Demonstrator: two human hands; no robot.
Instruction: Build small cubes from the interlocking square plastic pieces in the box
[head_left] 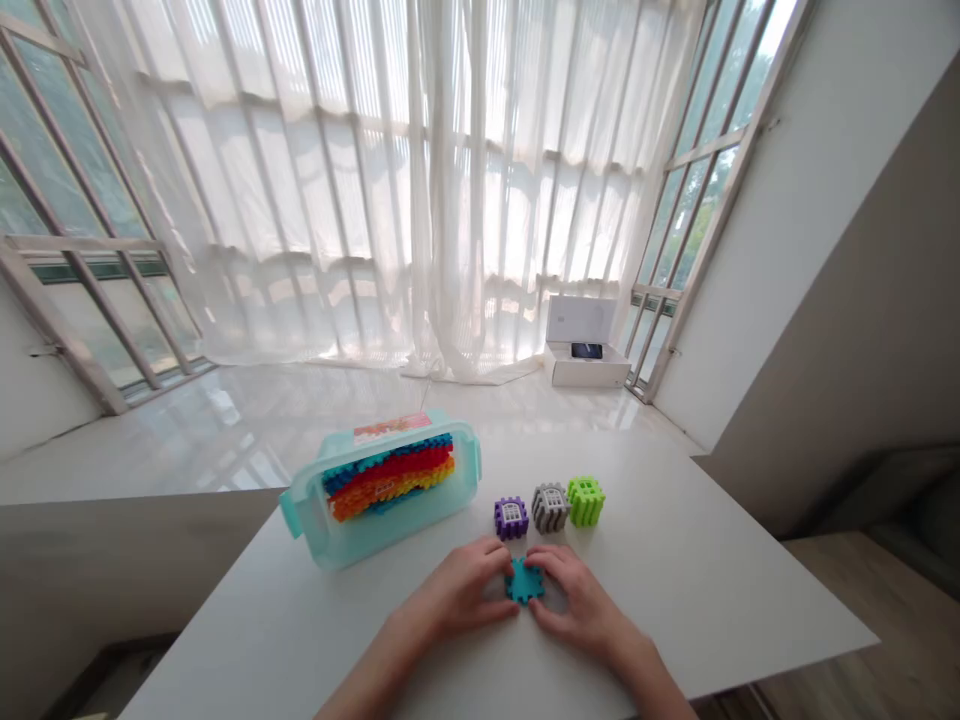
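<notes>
Our left hand (461, 585) and right hand (577, 600) are together, clamped from either side on a teal plastic tile (523, 582) lying on the white table (675, 580). Just beyond sit a purple cube (511, 518), a grey cube (550, 507) and a green cube (586, 501); a clear box (382, 535) of stacked tiles (388, 478) lies leftward.

Table (697, 590) — plastic box (379, 540) left, toy cubes (550, 507) right

No writing can be read: the red-and-white label (388, 428) on the plastic box (390, 535) at lower centre of the frame is too blurred to be made out.
</notes>
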